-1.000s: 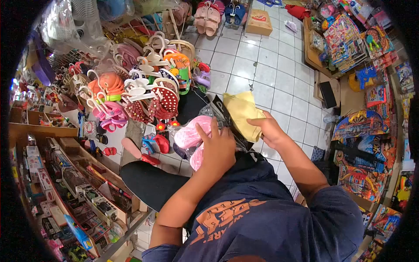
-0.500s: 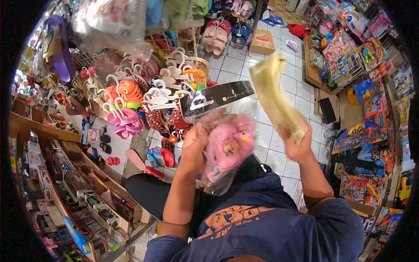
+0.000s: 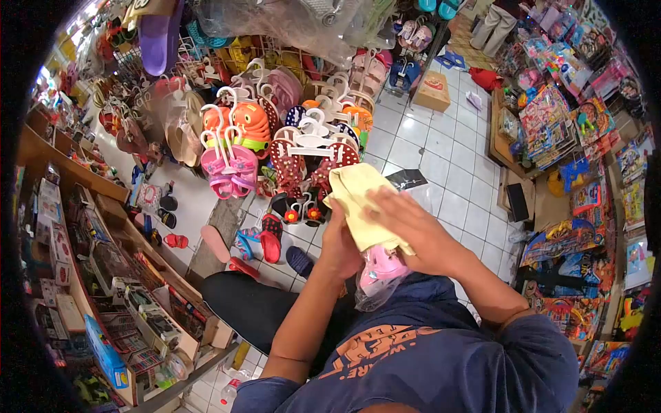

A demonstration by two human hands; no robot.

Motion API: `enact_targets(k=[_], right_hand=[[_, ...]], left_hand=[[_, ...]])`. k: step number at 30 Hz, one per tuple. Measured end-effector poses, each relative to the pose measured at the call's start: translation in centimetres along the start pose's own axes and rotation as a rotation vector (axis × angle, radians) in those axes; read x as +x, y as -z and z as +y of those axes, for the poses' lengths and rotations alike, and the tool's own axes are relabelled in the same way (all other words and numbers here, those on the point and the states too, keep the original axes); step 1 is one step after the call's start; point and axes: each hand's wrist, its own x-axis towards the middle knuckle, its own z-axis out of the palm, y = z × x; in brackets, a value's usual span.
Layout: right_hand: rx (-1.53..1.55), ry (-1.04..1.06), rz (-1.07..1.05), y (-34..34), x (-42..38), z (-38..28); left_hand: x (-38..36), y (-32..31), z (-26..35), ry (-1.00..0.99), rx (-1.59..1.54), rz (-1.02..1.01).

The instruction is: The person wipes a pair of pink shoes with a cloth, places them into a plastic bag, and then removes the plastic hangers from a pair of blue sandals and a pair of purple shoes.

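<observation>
Yellow cloth [image 3: 354,196] lies over the bagged pink footwear [image 3: 382,266], held in front of your navy shirt [image 3: 447,351]. Your left grip [image 3: 342,244] grasps both at one side, likely bracing them; your right grip [image 3: 420,234] lies flat on the cloth, unclenched, likely pressing against that support. Beyond, white hangers [image 3: 315,151] hold polka-dot shoes [image 3: 286,167] in pairs, presumably for display, above the tiled floor [image 3: 447,162].

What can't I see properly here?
In the head view:
Pink item in plastic: mostly covered by the yellow cloth.
Left hand: some fingers hidden behind the cloth.
Black card: print too small to read.
Person in pale trousers: upper body cut off by top edge.
</observation>
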Motion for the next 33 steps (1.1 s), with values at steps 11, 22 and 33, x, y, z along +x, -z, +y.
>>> enact_targets(k=[11,22,33], right_hand=[[0.372,-0.325,0.139,-3.8,-3.1,6.7],[0.301,-0.246,0.322,-1.1,-3.2,1.1],[0.526,-0.679,0.217,-2.4,-0.3,5.2]], left_hand=[[0.7,2.2,-1.6,0.108,0.158,-0.192],[1.0,-0.6,-2.4,0.093,0.117,0.005],[2.0,0.4,-4.9,0.042,0.231,-0.083]])
